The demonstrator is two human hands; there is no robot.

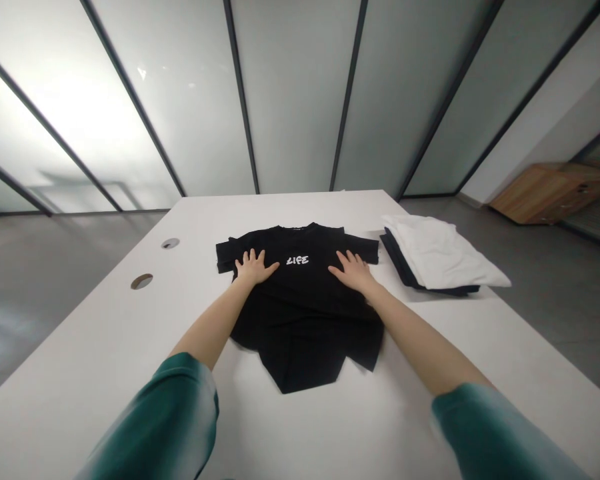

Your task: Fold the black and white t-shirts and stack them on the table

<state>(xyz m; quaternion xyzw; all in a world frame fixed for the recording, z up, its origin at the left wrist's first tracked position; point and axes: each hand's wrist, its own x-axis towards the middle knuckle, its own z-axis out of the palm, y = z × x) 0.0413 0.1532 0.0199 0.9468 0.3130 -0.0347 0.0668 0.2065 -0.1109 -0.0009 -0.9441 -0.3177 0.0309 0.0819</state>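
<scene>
A black T-shirt (300,293) with white lettering on its chest lies spread on the white table, its collar toward the far edge and both sleeves out to the sides. Its lower part is bunched, with uneven corners of cloth toward me. My left hand (253,268) rests flat on the shirt near the left sleeve, fingers spread. On the other side of the lettering, my right hand (353,271) also lies flat with its fingers apart, close to the right sleeve. Neither hand grips the cloth.
To the right, a folded white garment (440,253) lies on top of dark folded cloth (405,270). Two round holes, one open (142,281) and one with a grey cover (170,243), are set in the table (105,347) at left. A wooden cabinet (555,193) stands beyond.
</scene>
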